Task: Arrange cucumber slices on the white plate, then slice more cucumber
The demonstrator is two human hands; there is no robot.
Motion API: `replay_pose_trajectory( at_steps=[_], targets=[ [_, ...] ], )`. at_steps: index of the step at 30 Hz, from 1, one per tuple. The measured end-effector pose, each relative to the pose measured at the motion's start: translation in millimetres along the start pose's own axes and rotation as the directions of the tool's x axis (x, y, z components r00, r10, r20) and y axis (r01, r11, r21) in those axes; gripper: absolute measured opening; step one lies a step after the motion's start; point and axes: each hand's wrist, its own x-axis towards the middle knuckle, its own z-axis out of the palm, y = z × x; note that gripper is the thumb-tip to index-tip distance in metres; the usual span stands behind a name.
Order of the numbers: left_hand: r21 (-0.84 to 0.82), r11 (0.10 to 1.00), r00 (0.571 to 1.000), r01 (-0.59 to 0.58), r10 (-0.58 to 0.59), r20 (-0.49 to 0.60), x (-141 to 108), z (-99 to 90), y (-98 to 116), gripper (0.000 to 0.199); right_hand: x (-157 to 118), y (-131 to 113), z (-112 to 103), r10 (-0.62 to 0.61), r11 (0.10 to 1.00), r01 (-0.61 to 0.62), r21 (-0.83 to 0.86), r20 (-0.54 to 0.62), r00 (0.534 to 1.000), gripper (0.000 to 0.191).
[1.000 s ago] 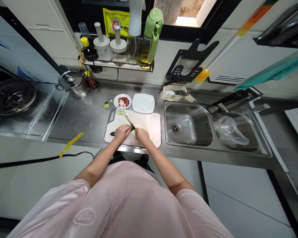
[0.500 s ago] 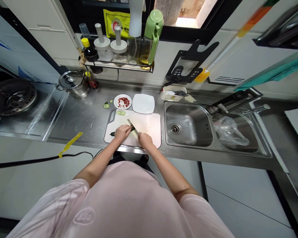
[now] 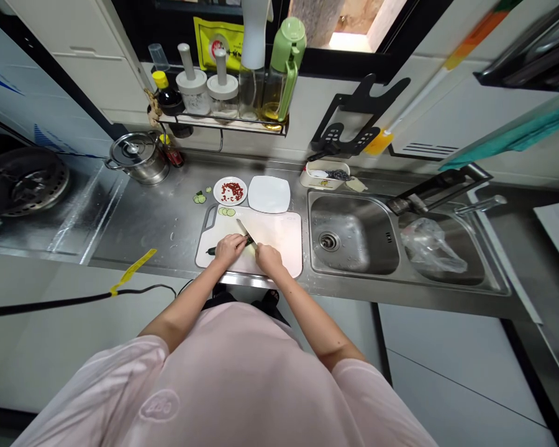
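Observation:
My left hand point(image 3: 228, 248) grips a dark green cucumber point(image 3: 210, 251) on a white plastic cutting board point(image 3: 279, 239), with most of the cucumber hidden under my fingers. My right hand point(image 3: 269, 259) holds a kitchen knife point(image 3: 245, 229) by its handle, and the blade lies against the cucumber just past my left fingers. Several cut cucumber slices point(image 3: 227, 212) lie at the board's far edge. Beyond the board are more slices point(image 3: 199, 198) on the steel counter, a small plate of chopped red chili point(image 3: 230, 191) and a white square plate point(image 3: 269, 194).
The stainless steel counter point(image 3: 144, 223) runs left to a gas burner point(image 3: 23, 183) and right to a double sink point(image 3: 349, 234) holding a plastic bag point(image 3: 431, 246). A steel pot point(image 3: 138, 158) and a shelf of bottles point(image 3: 228, 124) stand along the back.
The knife has tilted, now showing its flat blade instead of its narrow edge. My right hand has shifted slightly toward the far side of the board.

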Motion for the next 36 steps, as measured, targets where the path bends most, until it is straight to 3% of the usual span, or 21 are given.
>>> replay_pose_trajectory(
  at_steps=[7, 28, 36],
  targets=[
    [-0.008, 1.0, 1.0, 0.013, -0.013, 0.0, 0.1, -0.5, 0.5, 0.023, -30.9, 20.7, 10.2, 0.023, 1.0, -0.023, -0.01, 0.072, 0.997, 0.028],
    [-0.023, 1.0, 1.0, 0.014, -0.014, -0.003, -0.3, -0.1, 1.8, 0.023, 4.6, -5.5, 0.6, 0.006, 1.0, -0.006, -0.027, 0.019, 1.0, 0.03],
    [-0.014, 1.0, 1.0, 0.016, -0.016, -0.008, -0.3, 0.1, 2.1, 0.022, -20.2, 10.3, 7.2, 0.014, 1.0, -0.013, -0.028, 0.036, 0.999, 0.027]
  ],
)
